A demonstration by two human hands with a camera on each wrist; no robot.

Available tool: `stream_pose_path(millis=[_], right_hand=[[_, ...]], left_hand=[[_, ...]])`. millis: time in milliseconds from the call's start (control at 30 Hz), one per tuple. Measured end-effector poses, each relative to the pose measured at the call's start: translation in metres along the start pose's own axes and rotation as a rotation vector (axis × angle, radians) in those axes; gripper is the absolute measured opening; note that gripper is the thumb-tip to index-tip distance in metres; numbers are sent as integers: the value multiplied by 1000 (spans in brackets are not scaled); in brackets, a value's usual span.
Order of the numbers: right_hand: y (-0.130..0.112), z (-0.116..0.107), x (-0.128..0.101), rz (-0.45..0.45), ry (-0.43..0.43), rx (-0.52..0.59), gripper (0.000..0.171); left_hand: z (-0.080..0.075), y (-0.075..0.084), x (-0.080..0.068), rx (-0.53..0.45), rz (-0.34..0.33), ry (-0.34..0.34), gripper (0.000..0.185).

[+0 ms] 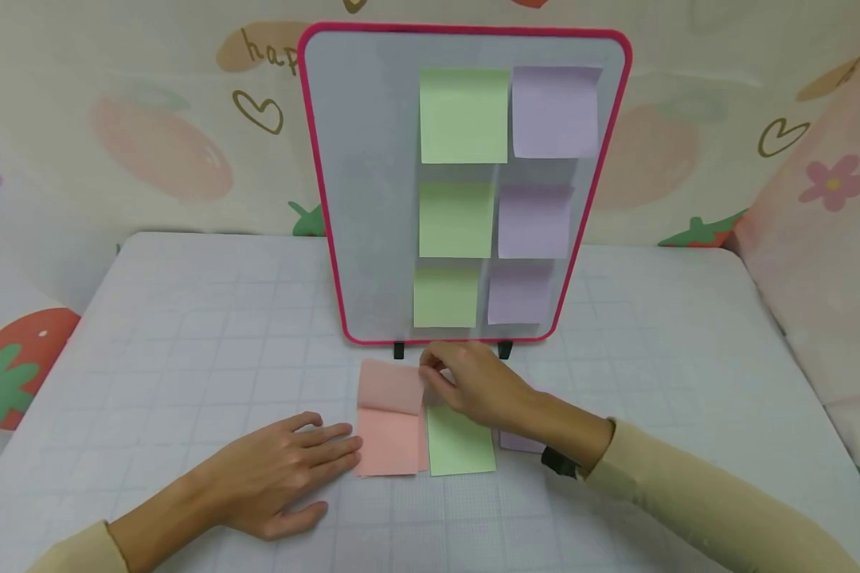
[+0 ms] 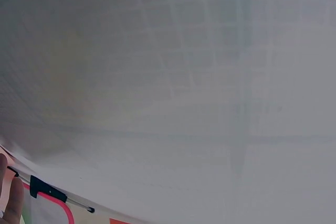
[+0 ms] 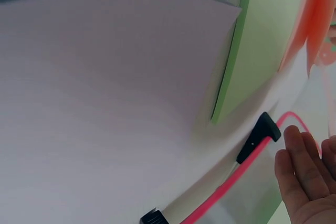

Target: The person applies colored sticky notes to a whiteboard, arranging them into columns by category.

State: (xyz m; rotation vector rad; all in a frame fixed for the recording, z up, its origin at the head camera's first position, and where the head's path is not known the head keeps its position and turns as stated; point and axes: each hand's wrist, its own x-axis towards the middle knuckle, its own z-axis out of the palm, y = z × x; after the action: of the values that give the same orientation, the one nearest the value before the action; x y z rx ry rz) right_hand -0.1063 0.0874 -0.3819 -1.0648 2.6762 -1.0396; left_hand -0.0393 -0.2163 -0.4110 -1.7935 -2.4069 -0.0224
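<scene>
Your left side: surface (image 1: 186, 318) open from board (image 1: 344, 199) to edge, free passage. Board upright just behind pink pad (image 1: 390, 442) and green pad (image 1: 462, 446); blocks reach beyond. Its black feet (image 1: 399, 350) sit near pads. Right of board: open surface up to padded wall (image 1: 817, 263).

Matt paper sticky notes (image 1: 389, 434); smooth, faintly glossy whiteboard (image 1: 361, 183), pink plastic rim; matt gridded table (image 1: 208, 318) cover.
</scene>
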Motion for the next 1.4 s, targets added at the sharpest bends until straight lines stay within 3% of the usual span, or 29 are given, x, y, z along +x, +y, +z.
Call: stream_pose_path(millis=[133,867,1000,1233,1400], right_hand=[[2,-1,0,25,16,13,5],[1,-16,1,-50,182,35,5],[-1,-22,3,-104,201,45,5],[-6,-31,10,-269,299,50,6],[-9,-38,14,-322,343,67,8]], left_hand=[[0,0,0,7,2,2,55],[-1,1,1,6,-1,-3,54],[-2,1,1,-1,-6,-12,53],[2,1,4,92,15,75,48],[3,2,5,106,26,94,48]])
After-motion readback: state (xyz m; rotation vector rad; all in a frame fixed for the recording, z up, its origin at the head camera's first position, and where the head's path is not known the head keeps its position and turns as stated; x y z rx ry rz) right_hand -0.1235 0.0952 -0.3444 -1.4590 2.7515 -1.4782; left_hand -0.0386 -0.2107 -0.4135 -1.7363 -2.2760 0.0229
